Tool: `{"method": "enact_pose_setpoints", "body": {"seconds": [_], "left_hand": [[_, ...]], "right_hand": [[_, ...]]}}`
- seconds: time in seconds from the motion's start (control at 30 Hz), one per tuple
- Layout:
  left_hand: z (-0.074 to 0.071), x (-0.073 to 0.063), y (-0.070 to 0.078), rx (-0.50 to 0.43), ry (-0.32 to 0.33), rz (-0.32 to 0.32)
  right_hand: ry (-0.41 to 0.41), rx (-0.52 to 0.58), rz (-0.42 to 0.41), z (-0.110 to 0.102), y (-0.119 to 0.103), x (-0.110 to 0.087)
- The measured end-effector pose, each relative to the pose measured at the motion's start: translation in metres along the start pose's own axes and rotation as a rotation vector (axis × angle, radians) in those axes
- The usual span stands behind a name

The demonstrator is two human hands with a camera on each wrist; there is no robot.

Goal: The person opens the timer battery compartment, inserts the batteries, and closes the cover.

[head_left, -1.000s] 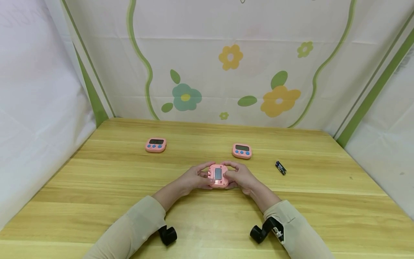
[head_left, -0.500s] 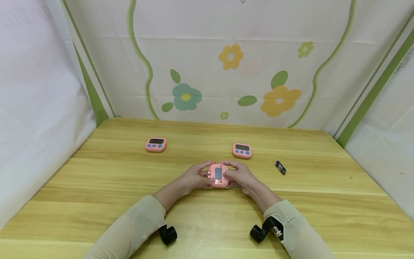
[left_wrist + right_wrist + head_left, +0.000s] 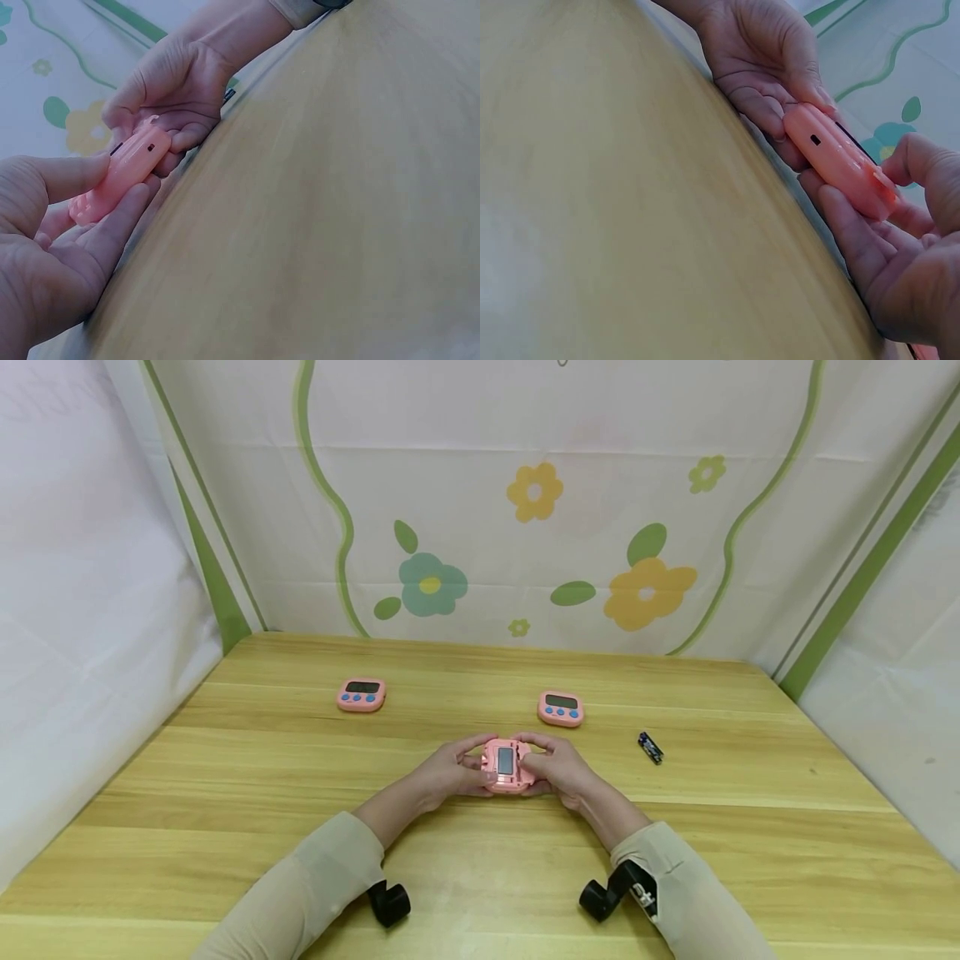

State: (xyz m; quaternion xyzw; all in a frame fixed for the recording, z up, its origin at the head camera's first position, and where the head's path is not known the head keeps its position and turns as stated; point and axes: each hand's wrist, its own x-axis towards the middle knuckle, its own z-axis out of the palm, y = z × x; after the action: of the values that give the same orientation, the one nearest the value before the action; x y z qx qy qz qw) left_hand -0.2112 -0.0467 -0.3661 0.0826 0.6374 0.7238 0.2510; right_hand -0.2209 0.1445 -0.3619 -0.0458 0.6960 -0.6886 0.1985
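Observation:
Both hands hold a pink digital timer (image 3: 504, 780) above the table, its back face turned up with a grey rectangle in the middle. My left hand (image 3: 448, 772) grips its left end between thumb and fingers. At the other end, my right hand (image 3: 561, 770) has its thumb pressed on the pink battery cover (image 3: 528, 750), with fingers beneath. A dark gap shows between cover and body. In the right wrist view, the cover (image 3: 883, 178) stands slightly raised from the timer's back. The thumb hides part of the cover, and the inside of the compartment cannot be made out.
Two more pink timers lie face up farther back, one at left (image 3: 362, 696) and one at centre right (image 3: 561, 709). A dark battery (image 3: 651, 748) lies right of my right hand. Fabric walls enclose the wooden table (image 3: 495, 893) at the back and sides.
The battery cover has shifted to the right under my right thumb, and a dark gap has appeared beside it. Both hands stay in almost the same place.

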Motion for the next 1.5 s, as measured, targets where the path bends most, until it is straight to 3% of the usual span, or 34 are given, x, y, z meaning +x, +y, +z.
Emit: {"method": "enact_pose_setpoints", "body": {"seconds": [0.3, 0.63, 0.9, 1.07, 1.23, 1.5], "left_hand": [[-0.001, 0.000, 0.000, -0.042, 0.009, -0.009], [-0.001, 0.000, 0.002, -0.096, 0.052, -0.026], [-0.001, 0.000, 0.003, -0.110, 0.062, -0.028], [-0.001, 0.000, 0.003, -0.115, 0.068, -0.029], [0.000, 0.000, 0.004, -0.116, 0.069, -0.022], [-0.001, 0.001, 0.002, -0.120, 0.062, -0.018]], "right_hand": [[-0.060, 0.036, 0.012, -0.005, -0.001, -0.001], [-0.083, 0.077, -0.035, -0.007, -0.001, -0.001], [0.001, 0.053, -0.083, -0.006, -0.002, -0.001], [0.115, -0.015, -0.071, -0.005, -0.004, 0.000], [0.217, -0.060, -0.125, -0.008, -0.007, 0.001], [0.201, -0.022, -0.124, -0.012, -0.009, 0.001]]}}
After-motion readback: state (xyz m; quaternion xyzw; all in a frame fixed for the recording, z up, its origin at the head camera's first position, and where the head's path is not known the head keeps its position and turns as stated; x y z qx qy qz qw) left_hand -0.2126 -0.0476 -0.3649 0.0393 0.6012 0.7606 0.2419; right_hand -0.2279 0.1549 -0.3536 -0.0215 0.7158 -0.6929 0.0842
